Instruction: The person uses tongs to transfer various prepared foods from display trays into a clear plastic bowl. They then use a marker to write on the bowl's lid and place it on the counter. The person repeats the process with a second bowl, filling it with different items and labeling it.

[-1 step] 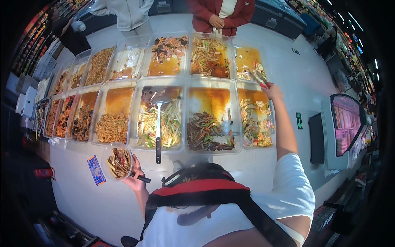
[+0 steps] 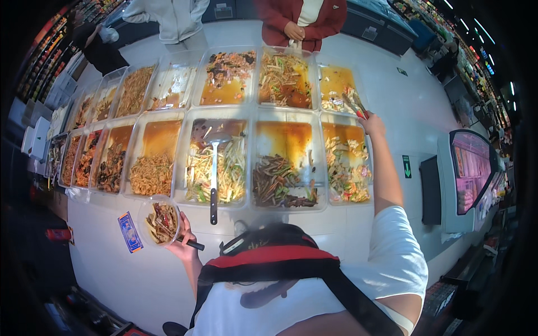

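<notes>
At the lower left, my left hand (image 2: 185, 242) is closed around a clear round bowl (image 2: 147, 235) with mixed dark and pale food (image 2: 162, 223) in it. A black handle (image 2: 195, 245) sticks out beside the same hand; what it belongs to is hidden. My right arm stretches far to the right, and my right hand (image 2: 371, 124) grips metal tongs with red handles (image 2: 356, 107). The tong tips are over the food in the far right tray (image 2: 335, 75), their arms slightly apart. Whether they pinch any food is too small to tell.
Two rows of clear trays (image 2: 253, 162) hold noodles, vegetables and brown sauce. A long-handled metal spatula (image 2: 214, 179) rests across one near tray. Two people stand beyond, one in a red jacket (image 2: 322, 25). A glass-fronted display case (image 2: 469, 173) stands at the right.
The tongs' two arms show a little farther apart over the far right tray. The whole view has shifted very slightly. My left hand keeps the bowl in place.
</notes>
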